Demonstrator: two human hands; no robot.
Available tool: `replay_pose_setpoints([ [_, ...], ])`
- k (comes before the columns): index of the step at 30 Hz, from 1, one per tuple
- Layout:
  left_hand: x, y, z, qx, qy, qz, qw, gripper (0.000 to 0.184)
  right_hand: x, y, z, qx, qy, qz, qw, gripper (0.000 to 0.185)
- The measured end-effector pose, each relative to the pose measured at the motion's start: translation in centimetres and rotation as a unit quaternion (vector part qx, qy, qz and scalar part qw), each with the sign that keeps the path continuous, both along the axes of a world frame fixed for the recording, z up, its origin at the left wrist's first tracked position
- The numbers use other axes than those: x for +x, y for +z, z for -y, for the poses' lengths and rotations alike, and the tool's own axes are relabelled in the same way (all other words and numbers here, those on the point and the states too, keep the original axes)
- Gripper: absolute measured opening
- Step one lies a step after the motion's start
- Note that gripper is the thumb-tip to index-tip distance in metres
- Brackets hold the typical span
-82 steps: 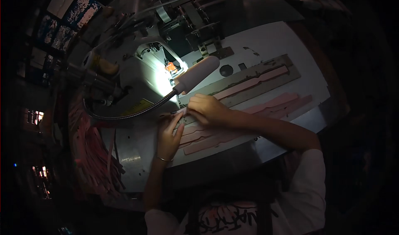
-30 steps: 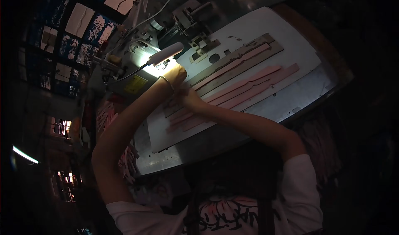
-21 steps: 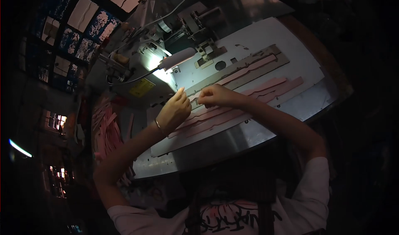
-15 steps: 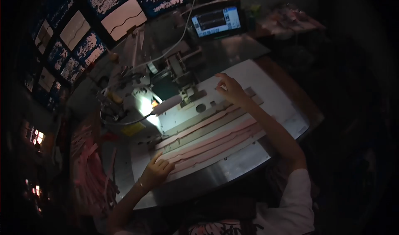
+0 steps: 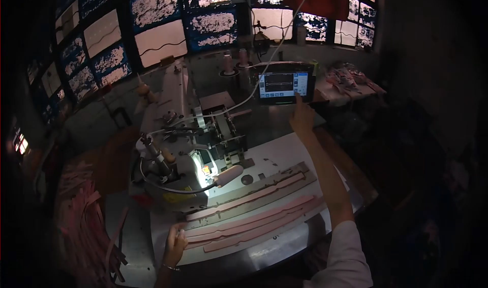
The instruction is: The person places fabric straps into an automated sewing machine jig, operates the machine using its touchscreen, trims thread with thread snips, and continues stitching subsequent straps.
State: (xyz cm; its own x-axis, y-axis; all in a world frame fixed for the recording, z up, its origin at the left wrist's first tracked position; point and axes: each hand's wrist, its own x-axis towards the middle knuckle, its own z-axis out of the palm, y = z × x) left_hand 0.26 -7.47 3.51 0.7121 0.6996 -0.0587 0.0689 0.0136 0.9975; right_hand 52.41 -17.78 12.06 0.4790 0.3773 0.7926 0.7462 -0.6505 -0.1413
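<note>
My right hand [image 5: 303, 117] reaches up to the lit screen [image 5: 283, 84], its index finger stretched out at the lower right of the display and nothing visible in its grasp. My left hand [image 5: 176, 243] is closed, fingers curled in, beside the left ends of the pink strips [image 5: 244, 228]. Whether something is between those fingers is hidden. A long flat template [image 5: 218, 220] lies behind these loose strips, with another pink strip [image 5: 249, 195] along it. The sewing machine head [image 5: 160, 155] stands beyond, its lamp [image 5: 227, 176] glowing over the work plate.
A pile of pink strips [image 5: 86, 227] hangs at the left side. More cut pieces [image 5: 351, 79] are heaped on a table at the back right. Thread cones [image 5: 228, 64] stand behind the machine, and a white cable [image 5: 274, 59] hangs across the view.
My right hand has moved from above the template's right end up to the screen. The left hand stays by the strips' left ends, its fingers more curled. The view has tilted up.
</note>
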Motion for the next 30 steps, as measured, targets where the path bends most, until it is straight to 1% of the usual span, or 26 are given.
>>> replay_pose_setpoints([
  [1, 0.4, 0.0, 0.1, 0.026, 0.009, -0.049, 0.998, 0.024, -0.3, 0.0, -0.3, -0.012, -0.036, 0.002, 0.999, 0.068],
  [3, 1.1, 0.1, 0.2, 0.148, -0.019, -0.108, 0.983, 0.017, 0.5, -1.0, -1.0, 0.017, -0.011, -0.006, 1.000, 0.066],
  [4, 1.0, 0.2, 0.5, 0.145, -0.003, -0.108, 0.983, 0.017, -0.1, -0.9, -1.5, 0.015, 0.005, -0.005, 1.000, 0.066],
  [6, 1.2, 0.3, 0.7, 0.158, -0.002, -0.149, 0.976, 0.011, -1.1, 0.3, -1.1, 0.027, 0.032, -0.128, 0.991, 0.069],
  [8, 1.1, 1.0, 0.8, 0.165, 0.022, -0.177, 0.970, 0.009, -1.7, 0.9, -1.1, 0.011, 0.002, -0.123, 0.992, 0.069],
  [9, 1.2, 1.2, 1.0, 0.167, 0.005, -0.170, 0.971, 0.009, -1.9, 0.9, -1.0, 0.012, -0.016, -0.119, 0.993, 0.069],
  [11, 0.9, 1.4, 1.4, 0.224, 0.039, -0.114, 0.967, 0.005, -2.0, 0.6, -0.9, 0.016, -0.029, -0.103, 0.994, 0.067],
  [12, 1.0, 1.4, 1.5, 0.226, 0.029, -0.110, 0.967, 0.005, -2.0, 0.8, -0.4, 0.018, -0.040, -0.101, 0.994, 0.067],
  [16, 0.7, 1.5, 2.3, 0.305, 0.087, -0.076, 0.945, 0.005, -2.3, 1.3, 0.0, 0.009, -0.037, -0.169, 0.985, 0.065],
  [22, -0.1, 0.9, 2.1, 0.327, 0.094, -0.080, 0.937, 0.008, -2.5, 1.4, 0.2, -0.001, -0.070, -0.132, 0.989, 0.065],
  [26, 0.0, 2.1, 3.0, 0.428, 0.102, -0.107, 0.892, 0.008, -2.7, 1.6, 0.0, 0.010, -0.074, -0.142, 0.987, 0.066],
  [30, 0.0, 2.9, 3.4, 0.471, 0.066, -0.087, 0.875, 0.007, -0.5, 0.3, -0.4, 0.013, -0.090, -0.126, 0.988, 0.067],
])
